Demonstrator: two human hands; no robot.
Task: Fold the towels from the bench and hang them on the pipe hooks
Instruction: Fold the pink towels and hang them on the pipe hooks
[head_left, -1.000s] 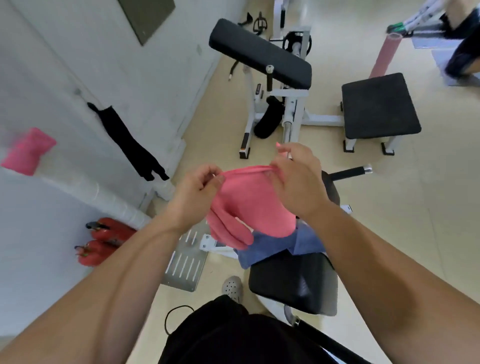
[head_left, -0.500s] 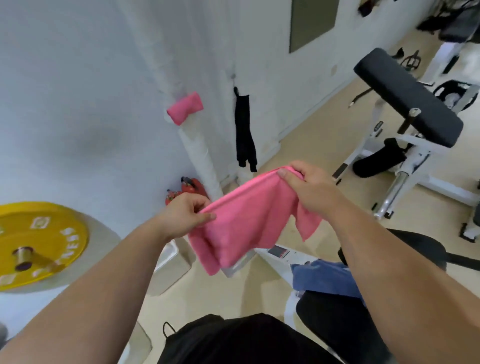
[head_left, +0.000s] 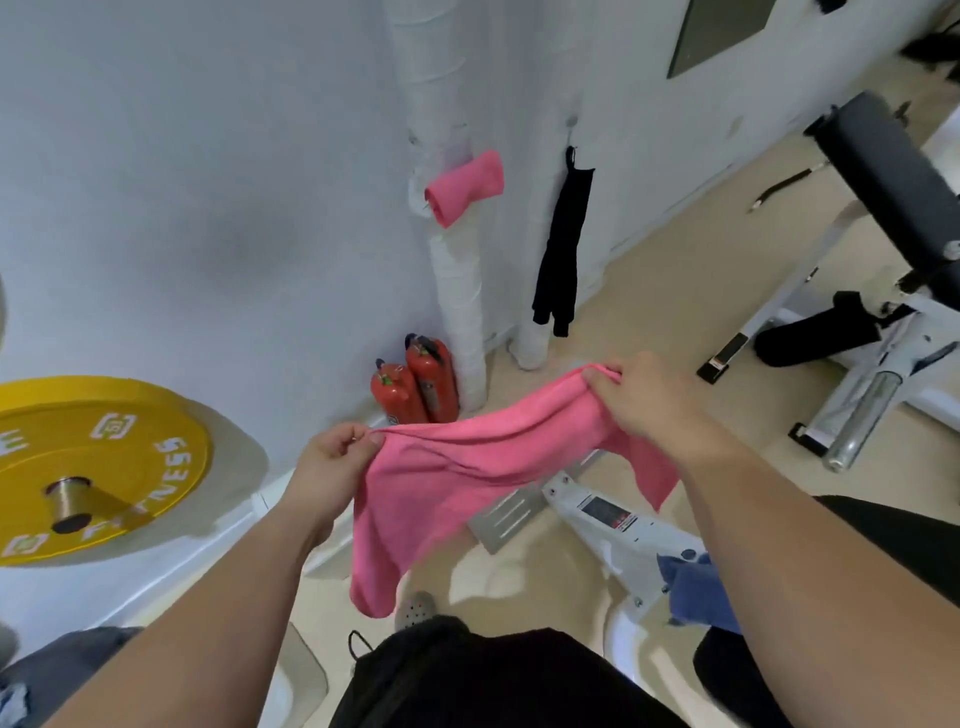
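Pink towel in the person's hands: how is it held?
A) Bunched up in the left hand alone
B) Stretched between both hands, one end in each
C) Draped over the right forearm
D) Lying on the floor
B: the left hand pinches one end of the pink towel and the right hand grips the other end, with the rest hanging below them.

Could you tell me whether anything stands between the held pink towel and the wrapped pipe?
Nothing visible does. The left hand and right hand hold the pink towel in open air facing the pipe. Two fire extinguishers stand at its foot, and a folded towel already hangs higher up.
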